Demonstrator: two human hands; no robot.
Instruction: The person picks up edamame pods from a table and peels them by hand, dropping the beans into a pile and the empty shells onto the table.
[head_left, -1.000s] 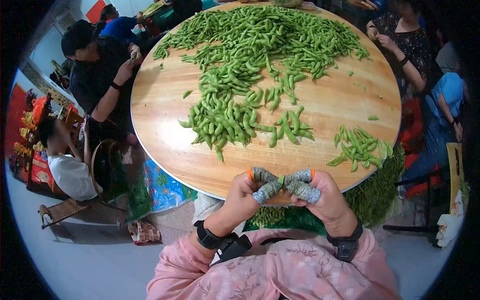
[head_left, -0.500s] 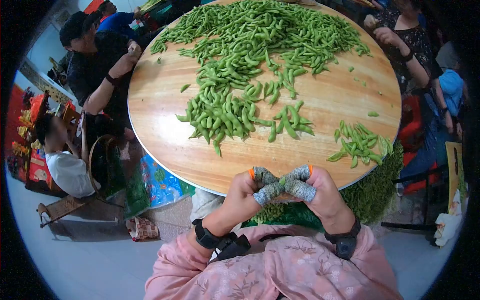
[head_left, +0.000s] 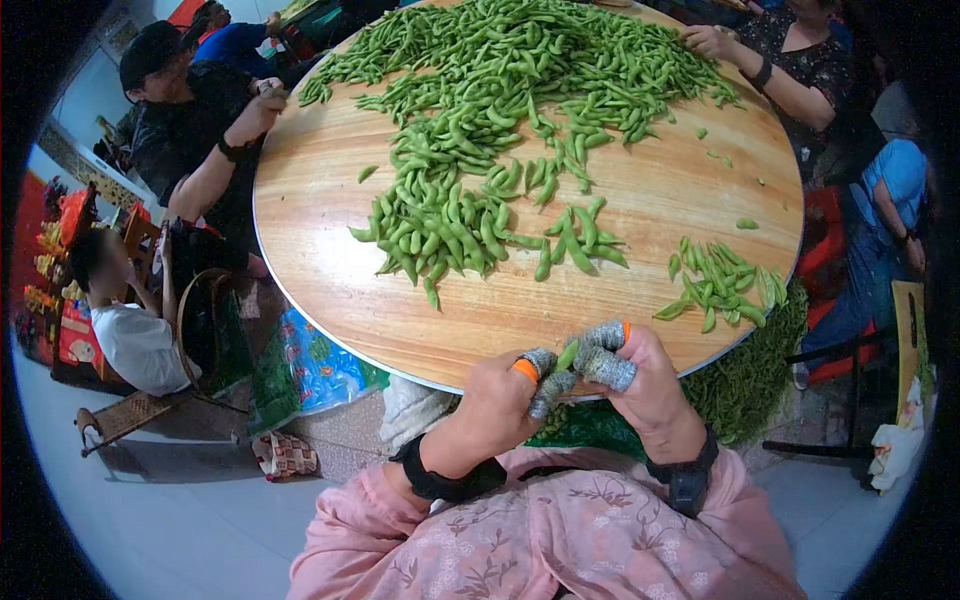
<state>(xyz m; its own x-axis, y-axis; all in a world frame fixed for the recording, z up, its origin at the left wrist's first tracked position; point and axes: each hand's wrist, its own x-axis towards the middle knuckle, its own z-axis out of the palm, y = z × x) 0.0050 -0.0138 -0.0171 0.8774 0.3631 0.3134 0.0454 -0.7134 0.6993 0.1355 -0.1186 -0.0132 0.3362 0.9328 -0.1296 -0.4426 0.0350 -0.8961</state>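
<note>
A green soybean pod (head_left: pixel 567 355) shows between my two hands at the table's near edge. My left hand (head_left: pixel 500 393) pinches it with thumb and finger, both wearing grey knitted finger sleeves, one with an orange band. My right hand (head_left: pixel 645 375) has similar sleeves, and its closed thumb and finger meet the pod's other end. Further forward, a loose cluster of pods (head_left: pixel 440 235) lies on the round wooden table (head_left: pixel 330 290), running back into a large pile (head_left: pixel 520 50). A smaller heap of opened-looking pods (head_left: pixel 722 285) sits near the right edge.
Co-workers sit around the table: one in black (head_left: pixel 190 120) at left, another in a dark patterned top (head_left: pixel 800 70) at right. Green plant waste (head_left: pixel 750 385) is piled below the right edge. A blue plastic sheet (head_left: pixel 318 355) covers floor at left; a chair (head_left: pixel 830 390) stands at right.
My hands have drawn slightly apart and my left hand has turned and dropped, so more of the pod shows. At right, the co-worker's hand has reached onto the pile.
</note>
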